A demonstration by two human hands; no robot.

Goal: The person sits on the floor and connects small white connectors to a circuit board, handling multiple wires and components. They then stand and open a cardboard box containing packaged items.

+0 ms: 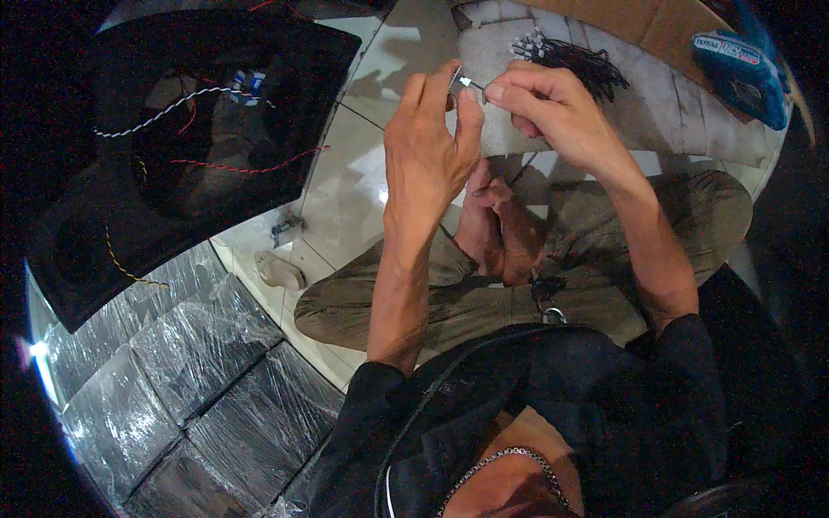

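In front of me, both hands are raised around a thin black cable with a small white connector [466, 82] at its end. My left hand [423, 142] brings thumb and index finger in around the white connector; a thin pale piece shows by the fingertip, too small to name. On the other side, my right hand [557, 108] pinches the black cable just behind the connector, its other fingers curled. Beyond the right hand lies a bundle of similar black cables [587, 69], their white ends grouped together.
A large black molded panel [285, 65] fills the left, with twisted red [250, 168], white-and-black [164, 112] and yellow wires on it. Plastic-wrapped blocks [199, 345] sit below it. A pale board [673, 121], a teal bag-like object [738, 78] and cardboard [630, 22] are at the far right.
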